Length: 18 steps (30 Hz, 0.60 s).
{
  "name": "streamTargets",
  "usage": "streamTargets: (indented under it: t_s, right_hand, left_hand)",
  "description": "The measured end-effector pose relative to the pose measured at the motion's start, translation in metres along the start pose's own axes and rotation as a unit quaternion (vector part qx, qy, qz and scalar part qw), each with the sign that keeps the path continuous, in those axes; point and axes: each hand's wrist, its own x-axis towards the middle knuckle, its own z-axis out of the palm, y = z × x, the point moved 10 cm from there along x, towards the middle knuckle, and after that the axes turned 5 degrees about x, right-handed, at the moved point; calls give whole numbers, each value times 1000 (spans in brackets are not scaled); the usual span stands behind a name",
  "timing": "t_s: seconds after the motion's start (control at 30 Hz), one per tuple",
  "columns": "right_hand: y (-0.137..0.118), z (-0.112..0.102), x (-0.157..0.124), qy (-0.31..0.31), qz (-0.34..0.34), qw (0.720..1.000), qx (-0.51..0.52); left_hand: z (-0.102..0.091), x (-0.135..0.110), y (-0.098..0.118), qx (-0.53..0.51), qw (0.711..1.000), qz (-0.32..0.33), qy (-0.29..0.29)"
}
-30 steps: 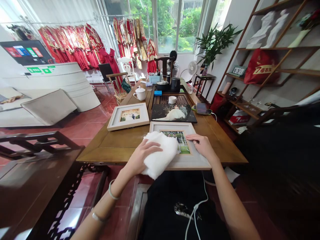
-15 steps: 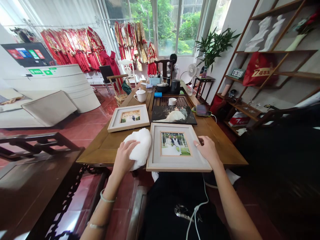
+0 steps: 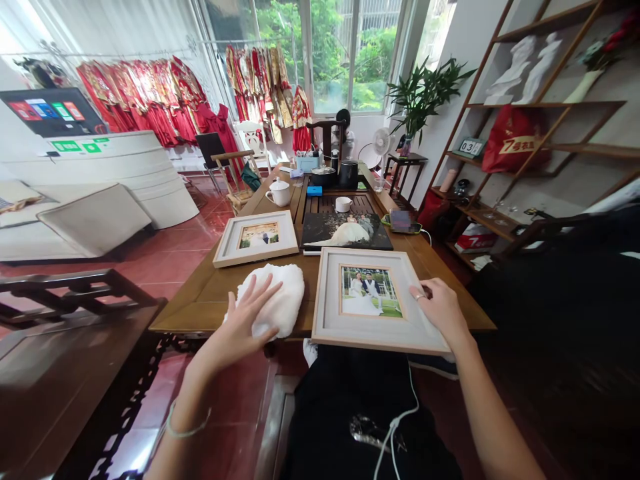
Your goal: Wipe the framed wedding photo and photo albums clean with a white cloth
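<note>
My left hand is spread with its fingers apart over a white fluffy cloth, which lies at the near edge of the wooden table. To the right, my right hand grips the right side of a picture frame holding a photo of a couple. This frame overhangs the table's front edge a little. Behind the cloth lies a second picture frame. A dark photo panel with a white dress on it rests beyond the held frame.
Farther back on the table are a lidded white cup, a small white cup, a blue box and a black pot. A phone with a cable lies at right. A wooden chair stands at left.
My left hand has let go of the white cloth and opened, leaving it on the table. My right hand has moved the near picture frame to the right.
</note>
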Motion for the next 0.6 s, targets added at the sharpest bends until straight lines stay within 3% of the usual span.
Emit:
streamTargets:
  t_s: [0.1,0.2,0.37,0.6]
  right_hand:
    - [6,-5,-4,7,17,999,32]
    - [17,-7,-15,1,58,996,74]
    - [33,-16,-52,-1,136,980,145]
    - [29,-11,-91,-50,225,950,212]
  left_hand:
    - [-16,-14,46,-114,989,44,83]
    - [8,-16,71,-216,973,30,81]
    - [51,-7,69,-297,949,-41,103]
    - [71,-3,50,-363,912,-156,106]
